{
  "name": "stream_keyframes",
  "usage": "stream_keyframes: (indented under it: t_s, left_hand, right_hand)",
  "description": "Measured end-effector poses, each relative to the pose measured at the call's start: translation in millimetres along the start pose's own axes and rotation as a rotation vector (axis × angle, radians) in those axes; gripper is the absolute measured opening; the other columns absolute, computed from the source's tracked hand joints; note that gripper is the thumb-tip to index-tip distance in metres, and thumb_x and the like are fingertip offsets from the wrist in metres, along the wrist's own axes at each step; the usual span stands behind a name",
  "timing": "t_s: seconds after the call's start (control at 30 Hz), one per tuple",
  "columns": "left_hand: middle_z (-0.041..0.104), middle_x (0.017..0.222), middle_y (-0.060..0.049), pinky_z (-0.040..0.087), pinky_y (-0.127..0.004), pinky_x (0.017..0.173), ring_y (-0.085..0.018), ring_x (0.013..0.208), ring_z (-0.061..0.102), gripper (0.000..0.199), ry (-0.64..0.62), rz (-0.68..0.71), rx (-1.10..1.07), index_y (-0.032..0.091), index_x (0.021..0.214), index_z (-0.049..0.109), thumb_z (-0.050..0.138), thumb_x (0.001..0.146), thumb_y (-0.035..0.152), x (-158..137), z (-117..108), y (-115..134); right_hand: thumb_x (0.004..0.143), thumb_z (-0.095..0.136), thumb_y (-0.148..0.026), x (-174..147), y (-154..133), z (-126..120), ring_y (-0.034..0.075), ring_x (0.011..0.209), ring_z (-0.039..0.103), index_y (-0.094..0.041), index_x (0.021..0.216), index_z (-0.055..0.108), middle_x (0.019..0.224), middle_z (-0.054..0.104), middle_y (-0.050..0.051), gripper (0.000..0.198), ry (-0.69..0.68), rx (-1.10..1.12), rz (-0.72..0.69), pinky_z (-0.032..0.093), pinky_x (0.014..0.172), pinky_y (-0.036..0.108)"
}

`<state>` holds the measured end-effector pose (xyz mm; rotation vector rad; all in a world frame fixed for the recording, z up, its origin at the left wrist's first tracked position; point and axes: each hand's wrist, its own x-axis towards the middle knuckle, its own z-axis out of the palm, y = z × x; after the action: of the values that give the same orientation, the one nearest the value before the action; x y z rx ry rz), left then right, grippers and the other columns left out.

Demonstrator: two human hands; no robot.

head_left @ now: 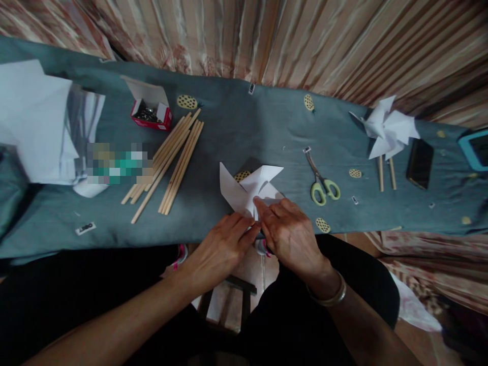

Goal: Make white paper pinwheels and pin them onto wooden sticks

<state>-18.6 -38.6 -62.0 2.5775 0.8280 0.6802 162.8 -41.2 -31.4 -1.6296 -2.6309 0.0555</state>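
A white paper pinwheel [251, 189] lies at the near edge of the cloth-covered surface, its folded blades pointing away from me. My left hand [229, 244] grips its near edge, the fingers closed on the paper. From the other side my right hand [290, 231] also holds it, one finger pressing near the middle where the folds meet. Whether a pin is at that middle I cannot tell. Scissors with green handles [319, 183] lie to the right of the pinwheel, and a bundle of wooden sticks [168, 168] lies to the left.
A red box [151, 116] of small metal pins stands open at the back left. Stacked white paper [38, 122] lies far left. Finished pinwheels [389, 127] on sticks, a dark phone [420, 163] and a blue-edged device [475, 150] sit on the right. Curtains [244, 40] hang behind.
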Motion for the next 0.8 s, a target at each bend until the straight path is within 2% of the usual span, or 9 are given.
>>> stream_keyframes:
  t_s: [0.2,0.37,0.5,0.6,0.8]
  left_hand:
    - [0.066,0.102,-0.011,0.059,-0.039,0.078,-0.023,0.093,0.062,0.026,0.016,-0.009,0.008,0.009,0.118,0.057,0.045,0.095,0.008,0.5,1.9,-1.2]
    - [0.067,0.100,-0.012,0.059,-0.039,0.079,-0.024,0.092,0.063,0.022,0.032,0.007,0.013,0.007,0.111,0.061,0.048,0.093,0.009,2.5,-1.7,-0.4]
    - [0.069,0.093,-0.010,0.059,-0.034,0.074,-0.021,0.085,0.064,0.016,0.090,0.003,-0.022,0.009,0.101,0.065,0.053,0.094,0.017,5.1,-16.1,-1.8]
    - [0.069,0.087,-0.008,0.057,-0.031,0.069,-0.019,0.078,0.062,0.014,0.140,-0.017,-0.026,0.012,0.093,0.066,0.053,0.094,0.017,4.4,-32.2,-9.7]
    - [0.070,0.086,-0.004,0.053,-0.027,0.072,-0.016,0.080,0.064,0.015,0.213,-0.190,-0.063,0.016,0.093,0.068,0.053,0.094,0.019,-3.0,-52.3,-33.9]
  right_hand:
    - [0.094,0.047,-0.012,1.6,1.7,-0.8,0.024,0.082,0.058,0.000,0.129,0.059,0.081,0.070,0.010,0.039,-0.003,0.059,-0.042,0.048,0.083,0.035]
    - [0.094,0.043,-0.012,3.5,0.4,-1.1,0.024,0.085,0.063,0.000,0.130,0.058,0.091,0.074,0.013,0.041,-0.030,0.100,-0.031,0.051,0.079,0.035]
    - [0.095,0.040,-0.013,4.9,0.3,-1.3,0.024,0.084,0.066,0.000,0.129,0.059,0.084,0.075,0.012,0.041,-0.015,0.123,-0.017,0.052,0.077,0.035]
    - [0.095,0.041,-0.014,6.0,1.5,-1.5,0.024,0.086,0.067,-0.002,0.127,0.061,0.089,0.076,0.013,0.039,-0.027,0.138,0.001,0.052,0.077,0.034]
    - [0.095,0.042,-0.016,8.2,4.7,-2.5,0.023,0.092,0.067,-0.006,0.124,0.063,0.103,0.075,0.015,0.037,-0.066,0.130,0.009,0.051,0.079,0.032]
